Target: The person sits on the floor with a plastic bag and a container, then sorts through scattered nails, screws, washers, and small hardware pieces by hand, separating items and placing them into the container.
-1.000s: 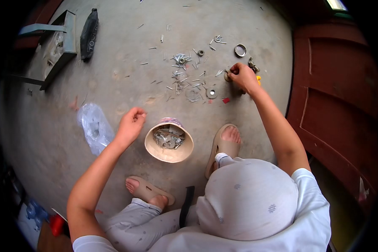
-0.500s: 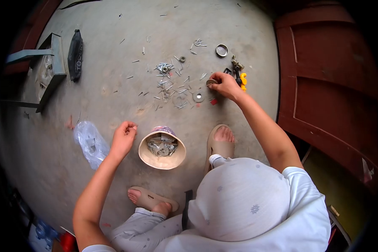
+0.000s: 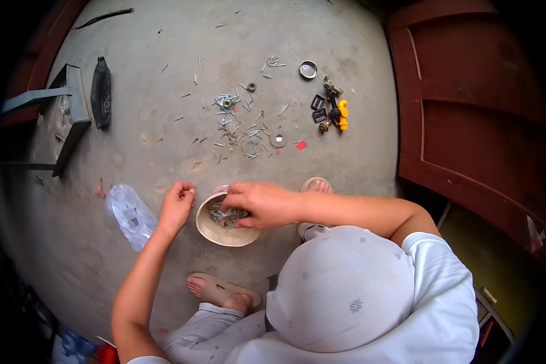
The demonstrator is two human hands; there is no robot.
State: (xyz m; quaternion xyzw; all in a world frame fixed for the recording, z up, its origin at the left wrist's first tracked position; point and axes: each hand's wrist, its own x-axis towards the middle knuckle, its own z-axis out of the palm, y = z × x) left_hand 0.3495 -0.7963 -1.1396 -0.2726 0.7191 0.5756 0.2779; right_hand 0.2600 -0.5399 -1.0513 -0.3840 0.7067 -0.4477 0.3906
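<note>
My right hand [image 3: 262,204] is over the mouth of a round tub [image 3: 229,238], its fingers spread and reaching inside. Small metal pieces [image 3: 221,213] lie in the tub, partly covered by that hand. I see nothing held between the right fingers. Left of the tub, my left hand [image 3: 179,203] is raised with its fingers curled together; whatever they may hold is too small to make out. Nails and screws [image 3: 227,103] are scattered on the floor beyond, with a flat washer [image 3: 278,140] beside them.
A clear plastic bag [image 3: 129,212] lies at the left. Farther off are a metal dustpan [image 3: 76,112] and a black pouch [image 3: 102,97]. A round metal lid [image 3: 308,69], black buckles [image 3: 318,109] and a yellow fitting [image 3: 343,114] lie near the red door [image 3: 461,85].
My right hand has left the small parts on the floor, where it held a round piece, and moved back to the tub. Its fingers have spread. The left hand stays beside the tub.
</note>
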